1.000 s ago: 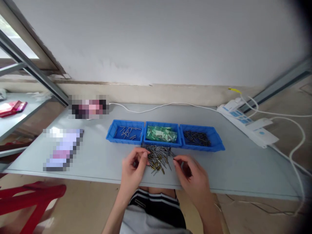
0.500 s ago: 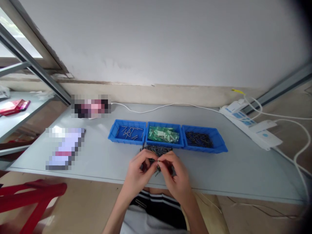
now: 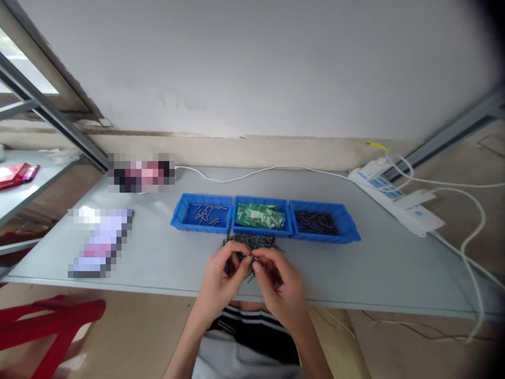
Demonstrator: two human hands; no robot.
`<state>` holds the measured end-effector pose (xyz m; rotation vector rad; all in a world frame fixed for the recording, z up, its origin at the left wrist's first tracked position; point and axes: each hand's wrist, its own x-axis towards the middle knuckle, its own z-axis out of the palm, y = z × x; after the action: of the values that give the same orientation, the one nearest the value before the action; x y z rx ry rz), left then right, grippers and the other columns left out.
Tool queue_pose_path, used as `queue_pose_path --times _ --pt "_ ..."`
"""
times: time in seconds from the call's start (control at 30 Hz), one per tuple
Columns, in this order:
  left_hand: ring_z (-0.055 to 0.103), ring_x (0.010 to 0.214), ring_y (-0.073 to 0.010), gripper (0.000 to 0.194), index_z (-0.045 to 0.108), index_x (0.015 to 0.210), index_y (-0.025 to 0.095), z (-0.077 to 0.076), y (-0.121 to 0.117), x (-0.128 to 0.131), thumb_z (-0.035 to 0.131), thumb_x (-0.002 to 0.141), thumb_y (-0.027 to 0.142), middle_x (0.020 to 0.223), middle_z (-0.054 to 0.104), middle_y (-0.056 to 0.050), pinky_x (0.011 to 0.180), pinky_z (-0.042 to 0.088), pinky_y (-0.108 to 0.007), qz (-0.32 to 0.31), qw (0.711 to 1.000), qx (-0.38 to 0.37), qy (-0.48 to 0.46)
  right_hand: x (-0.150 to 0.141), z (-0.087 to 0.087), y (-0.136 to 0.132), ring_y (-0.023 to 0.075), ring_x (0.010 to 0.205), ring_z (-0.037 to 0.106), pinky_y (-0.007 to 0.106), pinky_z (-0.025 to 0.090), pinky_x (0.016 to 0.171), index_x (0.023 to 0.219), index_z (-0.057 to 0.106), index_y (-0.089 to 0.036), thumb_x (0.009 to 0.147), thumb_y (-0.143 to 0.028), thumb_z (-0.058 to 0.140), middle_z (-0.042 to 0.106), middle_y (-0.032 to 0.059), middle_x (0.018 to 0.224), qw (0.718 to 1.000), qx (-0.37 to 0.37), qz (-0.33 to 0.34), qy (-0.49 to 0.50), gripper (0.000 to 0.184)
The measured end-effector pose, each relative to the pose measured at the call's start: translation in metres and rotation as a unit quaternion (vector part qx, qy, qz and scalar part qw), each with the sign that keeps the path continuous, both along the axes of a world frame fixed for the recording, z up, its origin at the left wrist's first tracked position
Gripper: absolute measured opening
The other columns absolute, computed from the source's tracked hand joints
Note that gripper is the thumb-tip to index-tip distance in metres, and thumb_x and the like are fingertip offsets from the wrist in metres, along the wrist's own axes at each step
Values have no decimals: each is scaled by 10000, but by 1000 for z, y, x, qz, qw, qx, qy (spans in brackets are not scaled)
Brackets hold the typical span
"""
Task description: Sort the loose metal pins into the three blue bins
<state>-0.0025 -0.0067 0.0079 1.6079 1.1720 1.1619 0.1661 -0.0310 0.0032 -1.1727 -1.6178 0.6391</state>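
Observation:
In the head view my left hand (image 3: pixel 224 271) and my right hand (image 3: pixel 282 279) meet over a pile of thin metal pins (image 3: pixel 258 242), some dark, some silvery. Thumb and forefinger are pinched on each side, the fingertips almost touching. A tiny piece with a yellow glint (image 3: pixel 250 256) shows at the left fingertips. What the right fingertips grip is too small to name. Just behind the pile stand three blue bins: the left bin (image 3: pixel 201 228) holds loose silvery pins, the middle bin (image 3: pixel 260 231) green-and-clear packets, the right bin (image 3: pixel 347 231) dark pins.
The grey table (image 3: pixel 158 252) runs along a wall. A blurred-out phone-like slab (image 3: pixel 102 242) lies at left, and another pixelated item (image 3: pixel 142 176) sits at the back. A white power strip (image 3: pixel 390 197) with cables (image 3: pixel 475 231) lies at right. A red stool (image 3: pixel 51 316) stands below left.
My right hand has moved left from the pile's right side to meet my left hand above it. Over the last half second, the fingertips have parted slightly.

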Motion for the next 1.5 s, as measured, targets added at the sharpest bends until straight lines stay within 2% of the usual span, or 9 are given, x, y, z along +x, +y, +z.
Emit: queue_pose_path --times 0.37,0.7,1.0,1.1,1.17,1.23,1.3,1.4,1.5 --pt "541 596 -117 52 714 989 207 -1 -1 -1 665 972 213 725 620 28 585 427 -212 9 1000 9 16 -3 2 3 117 555 513 245 458 555 1182 686 -241 1057 -245 590 692 -24 787 1000 1 -2 -27 158" --pt "564 619 -113 64 730 990 211 0 -1 -1 670 969 213 906 763 -28 601 451 -212 10 1000 13 3 -4 -1 4 112 538 495 237 469 546 1142 686 -251 1042 -228 643 693 -35 781 999 37 -16 -17 112" --pt "543 598 -113 58 733 964 206 2 -1 -1 692 971 247 768 677 9 588 433 -215 -1 1000 15 16 -6 3 4 114 555 541 244 483 539 1033 728 -240 1052 -234 664 696 -17 781 997 71 -25 4 67" --pt "533 584 -109 69 737 983 208 2 -1 -1 709 978 270 750 678 16 582 434 -210 23 999 23 16 1 8 5 124 565 558 248 478 525 1055 739 -244 1053 -250 673 703 -8 785 994 82 -72 -2 66" --pt "511 554 -103 73 741 996 208 2 -1 0 714 978 273 708 659 29 558 418 -204 44 999 26 17 16 15 13 131 579 575 253 485 533 1070 755 -247 1052 -269 683 725 5 809 983 108 -148 -14 77" --pt "501 539 -98 81 747 996 207 1 0 1 710 977 276 718 673 26 543 408 -202 56 998 26 18 37 25 25 132 574 568 263 483 548 1065 768 -238 1046 -302 706 733 11 809 955 150 -254 -35 91" --pt "503 543 -98 98 752 990 204 0 0 1 705 981 289 746 692 15 545 411 -203 63 998 23 15 59 35 35 133 574 551 284 500 595 1084 788 -225 1041 -332 718 741 18 822 932 158 -312 -90 136" --pt "502 552 -103 124 756 984 199 -1 1 1 704 987 312 747 690 8 549 412 -207 72 997 11 7 78 44 35 129 544 511 296 512 616 1224 787 -224 1050 -347 698 755 16 839 928 145 -305 -158 231" --pt "496 553 -110 145 759 975 197 -1 0 0 704 993 330 711 672 10 556 405 -215 80 997 -2 3 73 38 18 112 506 480 272 488 576 1186 789 -240 1057 -306 687 733 -11 785 936 141 -278 -166 177"
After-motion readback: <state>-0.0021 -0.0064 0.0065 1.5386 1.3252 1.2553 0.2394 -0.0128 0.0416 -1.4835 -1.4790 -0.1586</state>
